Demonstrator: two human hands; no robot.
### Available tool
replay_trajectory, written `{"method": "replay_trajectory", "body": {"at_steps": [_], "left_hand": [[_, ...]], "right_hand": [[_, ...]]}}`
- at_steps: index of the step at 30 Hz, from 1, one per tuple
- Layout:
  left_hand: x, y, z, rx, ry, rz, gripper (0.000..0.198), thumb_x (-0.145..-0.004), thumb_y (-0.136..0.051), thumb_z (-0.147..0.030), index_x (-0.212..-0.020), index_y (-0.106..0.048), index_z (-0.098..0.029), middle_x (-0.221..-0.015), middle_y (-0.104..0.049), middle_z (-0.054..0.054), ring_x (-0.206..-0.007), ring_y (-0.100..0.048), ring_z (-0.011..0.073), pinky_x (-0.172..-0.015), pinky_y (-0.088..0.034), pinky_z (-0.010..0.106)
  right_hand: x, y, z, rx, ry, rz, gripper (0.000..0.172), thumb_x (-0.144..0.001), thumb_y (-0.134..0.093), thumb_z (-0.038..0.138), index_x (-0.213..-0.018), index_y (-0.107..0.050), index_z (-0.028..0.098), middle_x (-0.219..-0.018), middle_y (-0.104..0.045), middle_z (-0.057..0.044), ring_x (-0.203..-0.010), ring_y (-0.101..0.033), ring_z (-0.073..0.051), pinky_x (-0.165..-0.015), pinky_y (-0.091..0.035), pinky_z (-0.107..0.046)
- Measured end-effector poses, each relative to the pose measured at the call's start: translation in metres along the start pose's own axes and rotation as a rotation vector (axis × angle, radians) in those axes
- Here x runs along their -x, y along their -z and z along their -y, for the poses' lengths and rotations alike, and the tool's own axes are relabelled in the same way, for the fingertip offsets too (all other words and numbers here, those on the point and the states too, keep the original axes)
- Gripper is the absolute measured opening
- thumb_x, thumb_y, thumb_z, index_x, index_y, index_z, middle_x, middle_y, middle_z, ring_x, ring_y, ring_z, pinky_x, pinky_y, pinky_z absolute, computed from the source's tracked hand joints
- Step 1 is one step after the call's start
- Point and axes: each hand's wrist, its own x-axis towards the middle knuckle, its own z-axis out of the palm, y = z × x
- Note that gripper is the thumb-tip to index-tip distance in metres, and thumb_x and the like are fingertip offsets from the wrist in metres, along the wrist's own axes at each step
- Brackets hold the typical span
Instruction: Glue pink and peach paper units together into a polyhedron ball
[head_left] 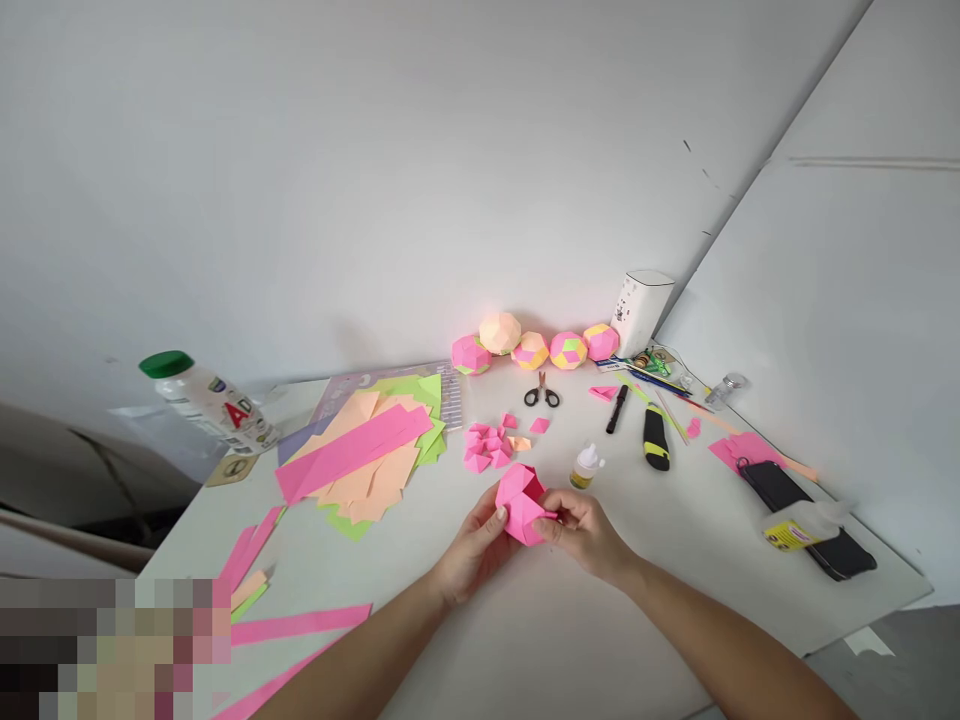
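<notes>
White table (pixel 525 630), wall (pixel 337 180) behind — from afar I see the left hand (pixel 474 550) cupping the pink paper ball (pixel 517 486) near the front, likely bracing it while the right hand (pixel 585 530) pinches its edge.

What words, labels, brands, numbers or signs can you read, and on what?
"A", perhaps followed by "D": green-capped bottle.
Small bottle, yellow label: too small to read.
Larger bottle at right, yellow label: too blurred.
White container, dark print: too small.
Brown card, dark emblem: unreadable.
</notes>
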Motion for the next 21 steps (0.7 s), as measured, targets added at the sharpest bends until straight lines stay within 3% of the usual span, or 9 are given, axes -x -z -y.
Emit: {"method": "replay_trajectory", "body": {"at_steps": [14, 21], "left_hand": [[0.0000, 0.0005, -0.0010, 0.047, 0.028, -0.010, 0.046, -0.090, -0.051, -0.029, -0.134, -0.044, -0.020, -0.134, -0.050, 0.015, -0.126, -0.043, 0.0317, -0.105, -0.031, 0.049], [0.0017, -0.0003, -0.0014, 0.030, 0.053, -0.004, 0.043, -0.091, -0.048, -0.029, -0.133, -0.046, -0.021, -0.133, -0.052, 0.013, -0.126, -0.043, 0.0299, -0.104, -0.031, 0.048]], "right_hand": [[0.0019, -0.0027, 0.0013, 0.158, 0.082, 0.050, 0.030, -0.086, -0.053, 0.039, -0.067, -0.042, 0.018, -0.065, -0.032, 0.004, -0.058, -0.027, -0.010, -0.052, -0.023, -0.024], [0.0040, -0.0032, 0.0046, 0.206, 0.122, 0.033, 0.041, -0.089, -0.049, 0.038, -0.058, -0.032, 0.019, -0.065, -0.033, 0.003, -0.060, -0.030, -0.011, -0.055, -0.025, -0.026]]}}
